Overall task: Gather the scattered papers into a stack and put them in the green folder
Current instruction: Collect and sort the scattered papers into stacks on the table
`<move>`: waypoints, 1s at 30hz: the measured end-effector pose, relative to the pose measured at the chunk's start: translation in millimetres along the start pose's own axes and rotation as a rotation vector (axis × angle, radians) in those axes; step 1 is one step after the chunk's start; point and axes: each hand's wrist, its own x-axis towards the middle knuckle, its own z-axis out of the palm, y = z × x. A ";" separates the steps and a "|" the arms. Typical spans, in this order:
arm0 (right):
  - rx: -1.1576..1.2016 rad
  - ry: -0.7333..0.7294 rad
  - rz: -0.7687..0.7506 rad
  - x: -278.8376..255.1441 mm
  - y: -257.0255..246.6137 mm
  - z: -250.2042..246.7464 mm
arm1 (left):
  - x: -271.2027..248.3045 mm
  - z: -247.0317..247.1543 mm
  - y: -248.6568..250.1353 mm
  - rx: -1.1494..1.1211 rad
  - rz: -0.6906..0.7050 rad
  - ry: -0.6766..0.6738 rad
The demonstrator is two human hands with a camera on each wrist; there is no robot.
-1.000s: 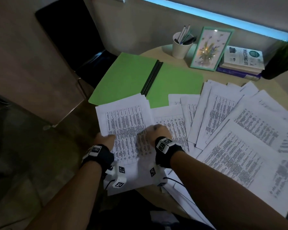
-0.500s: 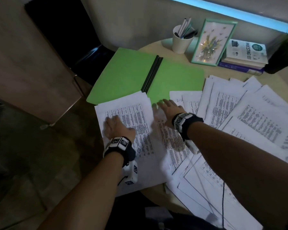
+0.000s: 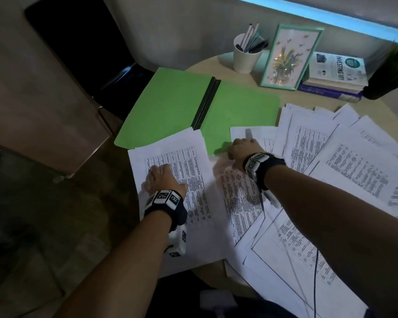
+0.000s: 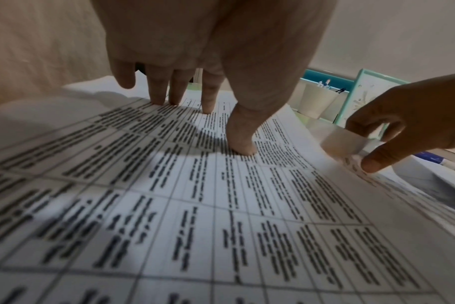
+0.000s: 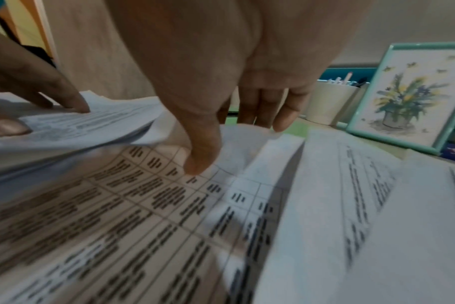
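Observation:
The green folder (image 3: 170,106) lies open at the table's far left. Just in front of it sits a stack of printed papers (image 3: 189,180), overlapping its near edge. My left hand (image 3: 161,173) presses flat on that stack, with the fingers (image 4: 205,102) straight and their tips on the top page. To the right, my right hand (image 3: 241,148) pinches the far edge of a loose sheet (image 3: 239,198); the thumb (image 5: 200,164) is on top and the lifted corner (image 4: 343,142) sits between thumb and fingers. More scattered papers (image 3: 331,168) fan out to the right.
A white pen cup (image 3: 247,57), a framed flower picture (image 3: 290,58), stacked books (image 3: 336,74) and a potted plant (image 3: 391,72) line the back of the round table (image 3: 207,269). A dark chair (image 3: 115,72) stands beyond the folder on the left.
Both hands moved forward from the papers' near edge. The left hand settled flat on the stack. The right hand reached the far edge of the neighbouring sheet and pinched its corner up.

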 end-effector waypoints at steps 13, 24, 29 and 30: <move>0.066 0.067 -0.004 -25.7 27.0 -23.7 | -6.7 -5.6 6.4 -0.040 -0.021 -0.010; 0.136 -0.050 0.008 -16.3 7.5 5.6 | 5.2 8.6 5.1 -0.057 -0.052 0.034; 0.048 -0.117 -0.040 -3.2 6.7 -6.1 | 6.2 8.2 11.0 -0.063 -0.078 0.043; 0.001 -0.113 -0.053 -2.2 6.3 -7.7 | 6.5 8.4 11.0 -0.060 -0.079 0.043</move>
